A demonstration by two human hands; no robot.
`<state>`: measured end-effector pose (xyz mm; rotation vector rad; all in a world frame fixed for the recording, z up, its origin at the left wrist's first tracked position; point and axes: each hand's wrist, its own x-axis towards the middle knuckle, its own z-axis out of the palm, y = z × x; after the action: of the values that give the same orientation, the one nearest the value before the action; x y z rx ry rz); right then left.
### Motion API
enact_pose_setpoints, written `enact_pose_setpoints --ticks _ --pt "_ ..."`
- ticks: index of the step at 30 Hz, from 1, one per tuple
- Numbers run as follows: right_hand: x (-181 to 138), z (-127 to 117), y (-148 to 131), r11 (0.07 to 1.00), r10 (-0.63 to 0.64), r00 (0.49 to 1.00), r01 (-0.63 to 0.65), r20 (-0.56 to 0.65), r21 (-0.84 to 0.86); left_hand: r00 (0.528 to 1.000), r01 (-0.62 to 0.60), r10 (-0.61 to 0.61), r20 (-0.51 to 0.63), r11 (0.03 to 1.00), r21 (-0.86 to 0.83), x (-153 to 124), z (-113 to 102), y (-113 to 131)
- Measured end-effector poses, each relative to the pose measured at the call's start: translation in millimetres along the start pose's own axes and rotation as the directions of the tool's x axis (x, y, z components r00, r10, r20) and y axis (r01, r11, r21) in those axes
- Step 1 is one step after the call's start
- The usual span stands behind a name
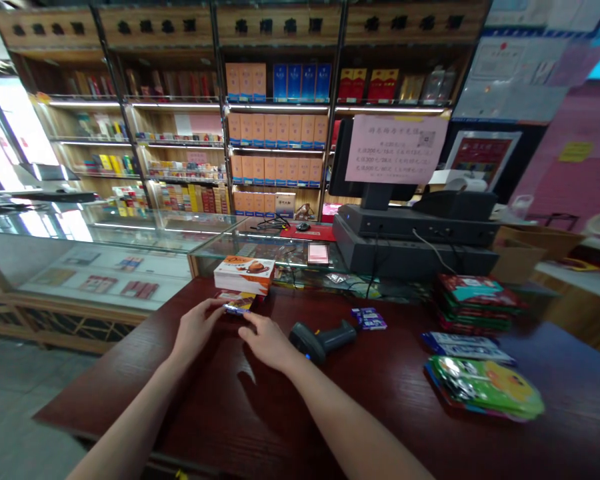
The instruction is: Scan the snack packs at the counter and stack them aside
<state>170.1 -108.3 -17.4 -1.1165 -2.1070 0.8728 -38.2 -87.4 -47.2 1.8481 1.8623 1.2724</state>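
On the dark wooden counter [217,400], a small purple-wrapped bar [237,310] lies before the Dove box [244,275], seemingly steadied from both ends by left hand [199,327], grip unclear, and right hand [269,341], thumb and forefinger apart, near a barcode scanner [323,341].

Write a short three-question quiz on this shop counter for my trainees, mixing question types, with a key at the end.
1. Multiple choice: Which thing lies between the right hand and the small purple packets?
A) the computer mouse
B) the handheld scanner
C) the white-and-orange box

2. True or false: The left hand is holding the handheld scanner.

3. Fill in: In the pile closest to the camera on the right side of the table, the top pack is mainly ____ with a yellow figure.

Key:
1. B
2. False; the handheld scanner lies on the table, and the left hand's fingertips are at a small wrapped bar.
3. green
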Motion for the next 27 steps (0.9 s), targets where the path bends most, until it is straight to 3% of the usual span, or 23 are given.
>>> enact_pose_setpoints --ticks 7,14,27 --pt "5 26 12 0.986 0.037 0.997 -0.024 0.072 -0.163 0.998 0.055 -0.057 0.010 0.991 0.120 -2 4 -21" --pt "10 32 16 0.985 0.044 0.994 -0.026 0.104 -0.169 0.995 0.091 -0.100 0.024 0.966 0.242 -2 10 -36" --pt "14 32 11 0.976 0.067 0.990 -0.039 0.122 -0.213 0.987 0.154 -0.154 -0.036 0.874 0.462 1 11 -22"
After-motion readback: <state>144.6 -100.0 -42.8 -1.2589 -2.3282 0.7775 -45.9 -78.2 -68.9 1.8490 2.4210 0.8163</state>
